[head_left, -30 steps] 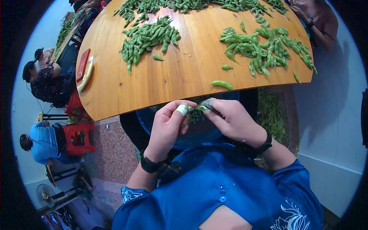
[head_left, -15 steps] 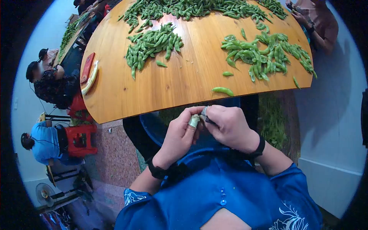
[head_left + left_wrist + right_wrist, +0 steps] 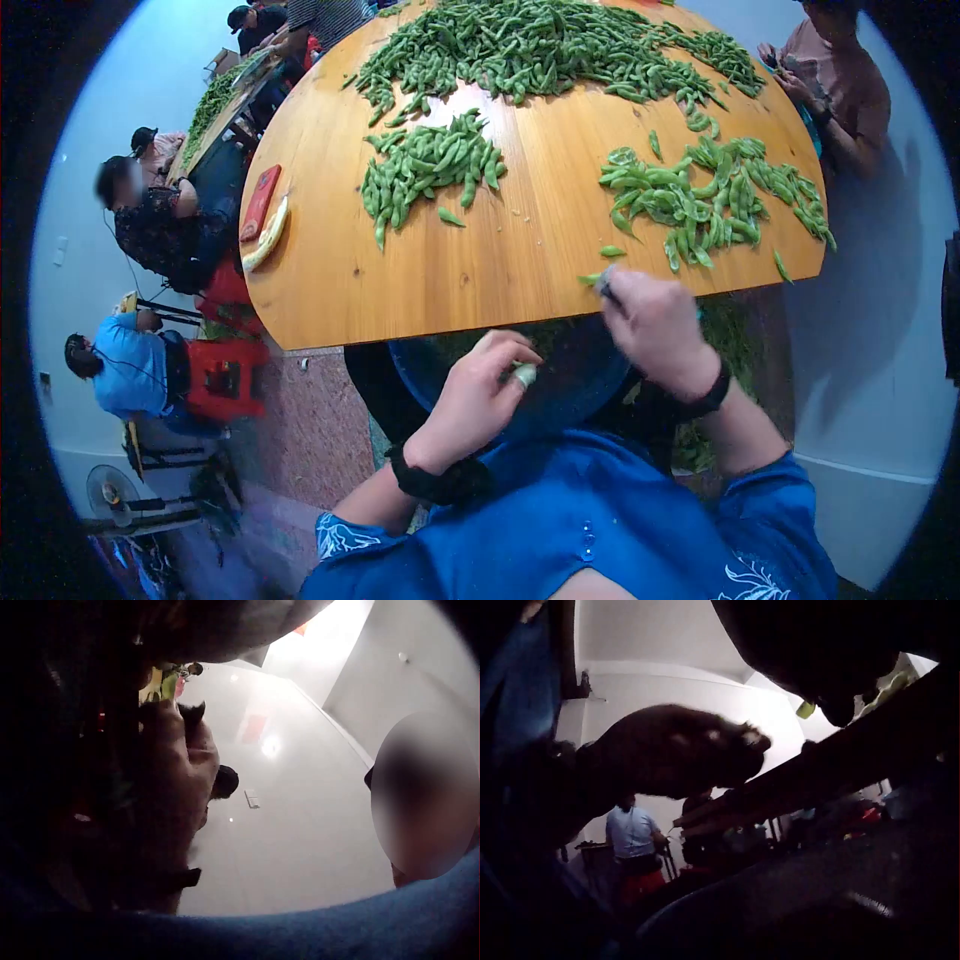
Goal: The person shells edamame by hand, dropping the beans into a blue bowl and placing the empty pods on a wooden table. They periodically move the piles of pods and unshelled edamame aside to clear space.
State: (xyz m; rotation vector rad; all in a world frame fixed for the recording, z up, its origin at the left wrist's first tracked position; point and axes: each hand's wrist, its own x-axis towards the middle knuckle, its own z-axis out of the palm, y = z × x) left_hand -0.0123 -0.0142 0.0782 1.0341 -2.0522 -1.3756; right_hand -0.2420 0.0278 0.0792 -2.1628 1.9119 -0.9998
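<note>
My right hand (image 3: 655, 315) reaches over the table's front edge in the head view. Its fingertips, with a grey covering on one, pinch a green edamame pod (image 3: 589, 280) lying there; one end sticks out to the left. In the right wrist view that hand is a dark shape with a green tip beside it. My left hand (image 3: 478, 393) hangs over a blue basin (image 3: 570, 400), fingers loosely bent, with pale tape round the thumb. Nothing shows between its fingers. A few single pods lie close by, one of them a small pod (image 3: 612, 252) just beyond the right fingertips.
On the wooden table (image 3: 400, 300) are a large far heap of pods (image 3: 520, 50), a smaller pile (image 3: 435, 170) and flattened-looking pods (image 3: 700, 195) at right. A red case (image 3: 260, 200) and a pale strip (image 3: 268, 238) lie at left. A person (image 3: 840, 90) sits at the far right.
My hands were together over the basin and have parted. The right hand has moved forward to the pod at the table edge; the left stays over the basin. The head view has shifted, showing more far table.
</note>
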